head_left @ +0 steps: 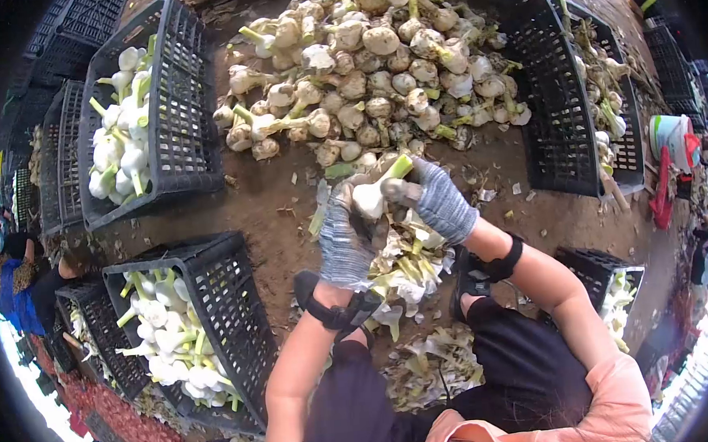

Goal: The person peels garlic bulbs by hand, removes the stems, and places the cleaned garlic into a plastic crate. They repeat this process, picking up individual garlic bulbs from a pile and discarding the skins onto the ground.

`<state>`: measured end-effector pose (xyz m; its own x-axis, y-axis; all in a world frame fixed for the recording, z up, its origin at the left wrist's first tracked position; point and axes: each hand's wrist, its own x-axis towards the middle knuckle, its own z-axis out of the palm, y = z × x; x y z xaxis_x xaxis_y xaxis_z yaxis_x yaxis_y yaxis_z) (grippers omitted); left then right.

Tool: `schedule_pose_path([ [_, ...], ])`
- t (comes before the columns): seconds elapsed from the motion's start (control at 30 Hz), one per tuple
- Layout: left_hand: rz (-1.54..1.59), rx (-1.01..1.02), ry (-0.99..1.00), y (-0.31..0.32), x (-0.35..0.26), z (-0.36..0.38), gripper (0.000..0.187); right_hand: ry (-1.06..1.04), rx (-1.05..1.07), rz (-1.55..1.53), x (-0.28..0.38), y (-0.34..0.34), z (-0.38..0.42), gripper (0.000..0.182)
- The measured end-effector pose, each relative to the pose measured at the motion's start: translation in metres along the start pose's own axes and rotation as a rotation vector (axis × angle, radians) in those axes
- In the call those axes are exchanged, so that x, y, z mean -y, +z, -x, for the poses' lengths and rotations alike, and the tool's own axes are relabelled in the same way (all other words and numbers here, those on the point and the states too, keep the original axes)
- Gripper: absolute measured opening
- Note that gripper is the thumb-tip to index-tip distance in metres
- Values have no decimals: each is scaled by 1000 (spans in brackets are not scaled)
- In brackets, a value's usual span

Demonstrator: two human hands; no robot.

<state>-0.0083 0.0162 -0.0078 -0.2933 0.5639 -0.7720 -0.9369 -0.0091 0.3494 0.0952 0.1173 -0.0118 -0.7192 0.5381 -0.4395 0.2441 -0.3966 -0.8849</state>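
Note:
Between my gloved hands is a white garlic bulb with a short green stem pointing up and to the right. My left hand, in a grey striped glove, is closed around the bulb's left side. From the right, my right hand grips the same bulb near its stem, the thumb pressed against it. Just beyond my hands lies a heap of soil-stained garlic bulbs. Peeled skins and cut leaves lie below my hands, between my feet.
Black crates with clean white garlic, one upper left and one lower left, flank me. A crate of unpeeled garlic stands at upper right, beside a white bucket. Another person sits at far left.

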Motion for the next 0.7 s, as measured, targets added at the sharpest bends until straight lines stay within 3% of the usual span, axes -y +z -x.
schedule_pose_path([
  [0.03, -4, 2, -4, -6, 1, -3, 35, 0, -6, -2, -1, -1, 0, 34],
  [0.1, -102, 299, 3, -26, 0, -10, 34, -52, -21, 76, -10, -3, -3, 31],
  [0.17, -122, 308, 13, -16, -1, -1, 39, -162, -93, 233, -20, -9, -7, 28],
  [0.23, -586, 255, 360, -13, 5, 0, 50, -286, -36, 421, -19, -16, -5, 30],
  [0.3, -594, 277, 345, -18, 1, 0, 57, -311, -62, 454, -14, -16, -1, 28],
  [0.37, -385, 331, 160, -24, -1, -2, 57, -319, 19, 354, -7, -18, 0, 23],
  [0.5, -414, 325, 123, -32, 0, -15, 55, -138, 46, 218, -6, -20, 1, 20],
  [0.53, -636, 314, 336, -30, -1, -14, 51, -137, 46, 218, -5, -20, 1, 20],
  [0.57, -635, 314, 335, -31, 1, -17, 51, -102, 41, 191, -5, -20, 2, 19],
  [0.67, -983, 288, 875, -34, -1, -18, 45, -10, 32, 85, -2, -19, 6, 18],
  [0.7, -985, 290, 873, -35, -4, -16, 45, 47, 28, 9, -1, -19, 8, 18],
])
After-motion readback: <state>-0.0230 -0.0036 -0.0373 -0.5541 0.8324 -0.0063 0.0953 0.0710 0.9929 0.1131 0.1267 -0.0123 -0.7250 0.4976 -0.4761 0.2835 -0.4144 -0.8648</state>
